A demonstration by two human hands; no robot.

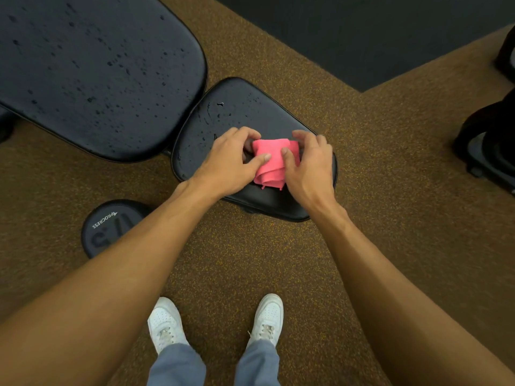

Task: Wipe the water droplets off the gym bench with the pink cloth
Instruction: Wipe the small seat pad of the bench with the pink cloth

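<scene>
- The left grip (231, 160) pinches the pink cloth (269, 174): its thumb lies on top and its fingers curl over the cloth's far left edge.
- The right grip (309, 165) holds the cloth's other side the same way, thumb on top and fingers curled over the far right corner.
- The cloth is a folded bundle lying on the counter's seat pad (242, 112), about mid-pad, between the two grips.
- Its longer side seems to run from far to near, tilted slightly. It narrows toward the person, and small loose corners point at the near edge.
- Count: one cloth, two grips, two pads on the counter.
- Water droplets (220, 103) sit on the seat pad beyond and left of the grips. Many more are scattered over the larger back pad (97, 73).
- The seat pad's long axis runs from upper left to lower right, and its far end lies just beside the back pad.
- One round black weight end (111, 227) marked "PROGRESS" lies on the speckled brown floor (390, 162). The left forearm covers part of it, so its number is hard to read.
- Two white shoes (165, 324) stand near the lower edge.
- The grips hide both side edges of the cloth, and the picture's edges cut off the back pad at the top and left.
- A dark object (490, 140) at the right edge is cut off and hard to make out.
</scene>
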